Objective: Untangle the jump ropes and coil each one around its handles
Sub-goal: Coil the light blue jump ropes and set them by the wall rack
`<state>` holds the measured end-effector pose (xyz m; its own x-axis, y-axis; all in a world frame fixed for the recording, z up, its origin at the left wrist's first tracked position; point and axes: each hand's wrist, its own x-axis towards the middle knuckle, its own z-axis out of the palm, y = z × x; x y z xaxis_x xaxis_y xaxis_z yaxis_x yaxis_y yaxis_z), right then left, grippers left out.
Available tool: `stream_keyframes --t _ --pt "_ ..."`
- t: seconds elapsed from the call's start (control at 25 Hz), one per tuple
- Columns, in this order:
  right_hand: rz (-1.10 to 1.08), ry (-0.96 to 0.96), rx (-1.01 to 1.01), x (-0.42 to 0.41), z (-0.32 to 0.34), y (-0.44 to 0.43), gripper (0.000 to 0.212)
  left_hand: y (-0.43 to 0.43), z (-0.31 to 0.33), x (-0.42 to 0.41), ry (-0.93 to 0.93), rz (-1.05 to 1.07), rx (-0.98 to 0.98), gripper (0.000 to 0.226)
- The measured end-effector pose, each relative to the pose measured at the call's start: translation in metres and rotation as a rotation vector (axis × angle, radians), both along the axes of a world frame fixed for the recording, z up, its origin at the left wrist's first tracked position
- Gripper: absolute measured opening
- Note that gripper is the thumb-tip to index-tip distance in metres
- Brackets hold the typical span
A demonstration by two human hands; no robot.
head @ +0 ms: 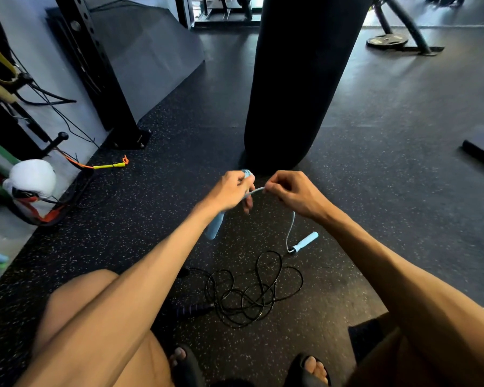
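Coiling the blue rope (291, 224) seemed well along, left hand (231, 191) gripping its handle (214, 229) and right hand (293, 191) pinching the cord (256, 190) just before the punching bag (299, 79), while the black rope (252, 291) lay tangled farther from it.

The speckled rubber floor (374, 196) bears a tangled black jump rope (259, 301) below the grip, a yellow-orange rope (106, 165) well left.

One wide-angle view from the person's head, facing forward and steeply down onto the speckled gym floor (374, 196): the left hand (232, 188) and right hand (293, 191) sit close at mid-frame, sandalled feet (316, 367) at the bottom edge, a black punching bag (299, 79) just ahead
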<state>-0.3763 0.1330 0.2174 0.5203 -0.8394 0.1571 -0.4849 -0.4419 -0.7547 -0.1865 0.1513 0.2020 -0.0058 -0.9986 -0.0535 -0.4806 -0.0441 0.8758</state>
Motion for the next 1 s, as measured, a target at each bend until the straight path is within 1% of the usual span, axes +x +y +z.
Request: stream_keyframes --t 0.08,0.16,0.24,0.36,0.48,0.56,0.64,0.76,0.84,0.92,1.0 --pt "-0.032 -0.017 -0.073 -0.001 0.002 -0.002 0.013 0.004 0.001 -0.005 0.085 -0.105 0.109 0.035" --pt "-0.052 -0.071 -0.09 -0.002 0.002 -0.003 0.01 0.009 0.009 -0.006 0.203 -0.176 0.199 0.036" --pt "-0.076 -0.145 -0.069 -0.003 0.001 -0.005 0.016 0.012 0.017 -0.006 0.281 -0.247 0.237 0.04" --pt "-0.102 -0.191 -0.042 -0.003 -0.002 -0.007 0.028 0.012 0.021 -0.005 0.426 -0.349 0.288 0.043" --pt "-0.118 -0.236 0.013 -0.003 -0.003 -0.007 0.027 0.011 0.023 -0.005 0.604 -0.399 0.342 0.042" --pt "-0.141 -0.277 0.087 -0.003 -0.004 -0.007 0.029 0.01 0.025 -0.004 0.716 -0.403 0.364 0.042" --pt "-0.15 -0.313 0.193 -0.002 -0.005 -0.005 0.031 0.009 0.027 -0.002 0.839 -0.378 0.34 0.041" --pt "-0.116 -0.306 0.348 -0.003 -0.008 0.0 0.022 0.006 0.031 0.0 1.046 -0.269 0.244 0.04" --pt "-0.086 -0.24 0.438 -0.004 -0.01 0.002 0.018 0.003 0.033 0.002 1.173 -0.193 0.169 0.039" --pt "-0.054 -0.132 0.489 -0.005 -0.013 0.004 0.02 0.0 0.035 0.004 1.276 -0.094 0.104 0.04" --pt "-0.023 -0.059 0.52 -0.004 -0.017 0.005 0.02 -0.003 0.037 0.006 1.321 0.034 0.049 0.04"
